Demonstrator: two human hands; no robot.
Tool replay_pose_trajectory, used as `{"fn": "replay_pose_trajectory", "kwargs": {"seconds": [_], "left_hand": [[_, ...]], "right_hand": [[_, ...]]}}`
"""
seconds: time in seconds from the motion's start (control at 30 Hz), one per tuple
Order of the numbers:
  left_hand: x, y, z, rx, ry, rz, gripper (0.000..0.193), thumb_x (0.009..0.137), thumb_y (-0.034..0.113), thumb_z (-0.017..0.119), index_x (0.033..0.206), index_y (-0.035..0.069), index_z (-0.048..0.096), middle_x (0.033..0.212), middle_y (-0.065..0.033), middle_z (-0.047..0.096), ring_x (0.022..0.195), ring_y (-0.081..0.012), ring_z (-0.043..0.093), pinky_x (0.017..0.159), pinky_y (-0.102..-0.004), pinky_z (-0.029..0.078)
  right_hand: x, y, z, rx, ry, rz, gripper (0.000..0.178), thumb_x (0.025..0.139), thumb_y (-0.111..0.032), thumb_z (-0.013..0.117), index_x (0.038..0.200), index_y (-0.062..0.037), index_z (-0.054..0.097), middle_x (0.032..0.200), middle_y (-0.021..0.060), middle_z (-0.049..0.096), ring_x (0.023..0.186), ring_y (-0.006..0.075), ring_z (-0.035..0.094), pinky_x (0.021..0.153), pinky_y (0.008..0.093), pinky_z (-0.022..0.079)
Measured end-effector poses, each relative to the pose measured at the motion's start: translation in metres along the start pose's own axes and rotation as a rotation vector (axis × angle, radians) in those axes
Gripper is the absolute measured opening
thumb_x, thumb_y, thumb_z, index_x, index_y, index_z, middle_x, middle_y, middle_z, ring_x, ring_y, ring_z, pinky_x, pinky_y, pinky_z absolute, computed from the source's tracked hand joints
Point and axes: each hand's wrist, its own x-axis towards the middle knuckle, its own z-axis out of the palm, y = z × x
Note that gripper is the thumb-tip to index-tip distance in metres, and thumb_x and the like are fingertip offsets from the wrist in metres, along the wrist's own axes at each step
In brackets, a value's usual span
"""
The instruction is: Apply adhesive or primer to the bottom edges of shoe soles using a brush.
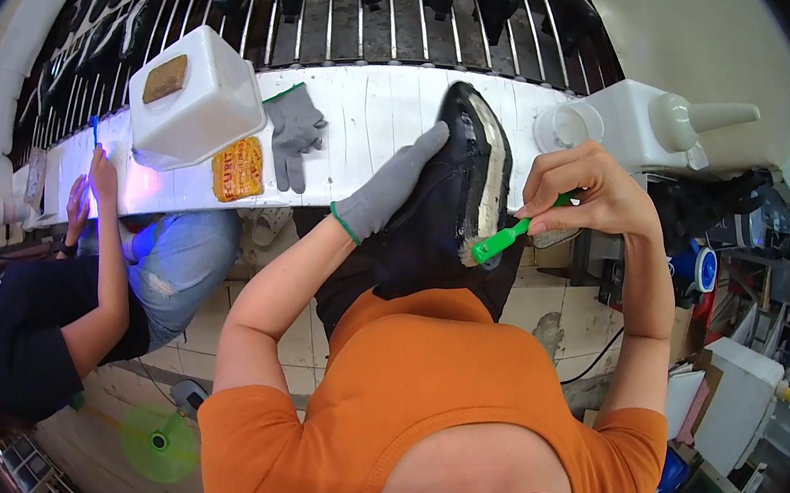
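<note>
A black shoe (439, 188) lies tilted in front of me at the bench's near edge, with a pale strip running along its underside. My left hand (395, 180), in a grey glove with a green cuff, is closed around the shoe's left side. My bare right hand (594, 193) pinches the handle of a green brush (503, 240). The brush's bristles touch the shoe's near end, at the lower end of the pale strip. My left fingertips are partly hidden behind the shoe.
A white bench (367, 128) holds a white container (196, 123), a yellow packet (238, 170), a grey glove (294, 129), a clear cup (568, 126) and a white jug (635, 127). Beyond, a roller conveyor (361, 36) carries several black shoes. A co-worker (62, 314) sits at left.
</note>
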Motion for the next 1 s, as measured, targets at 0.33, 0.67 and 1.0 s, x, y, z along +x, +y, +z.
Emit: {"fn": "replay_pose_trajectory", "kwargs": {"seconds": [0.33, 0.67, 1.0], "left_hand": [[0.004, -0.035, 0.005, -0.092, -0.173, -0.147, 0.041, 0.104, 0.030, 0.036, 0.135, 0.005, 0.046, 0.131, -0.0059, 0.054, 0.112, -0.0125, 0.057, 0.099, -0.0268, 0.045], [-0.030, -0.035, 0.012, -0.029, -0.563, -0.276, 0.024, 0.091, 0.023, 0.063, 0.107, 0.006, 0.058, 0.074, -0.0053, 0.062, 0.058, -0.0145, 0.059, 0.048, -0.0268, 0.046], [-0.037, -0.033, 0.012, 0.063, -0.608, -0.279, 0.026, 0.092, 0.023, 0.060, 0.109, 0.004, 0.059, 0.082, -0.0056, 0.062, 0.067, -0.0128, 0.058, 0.057, -0.0289, 0.046]], "right_hand": [[0.021, 0.002, -0.004, 0.043, -0.063, -0.040, 0.017, 0.072, -0.008, 0.080, 0.074, 0.0014, 0.066, 0.077, 0.0088, 0.068, 0.074, 0.0187, 0.068, 0.066, 0.0268, 0.050], [0.033, 0.002, -0.008, 0.037, -0.063, -0.042, 0.016, 0.072, -0.007, 0.080, 0.074, 0.0017, 0.066, 0.077, 0.0076, 0.068, 0.073, 0.0173, 0.067, 0.066, 0.0264, 0.050], [0.021, 0.004, -0.019, -0.046, -0.141, -0.029, 0.014, 0.068, -0.006, 0.082, 0.074, -0.0007, 0.070, 0.076, 0.0088, 0.069, 0.070, 0.0164, 0.067, 0.059, 0.0246, 0.048]]}}
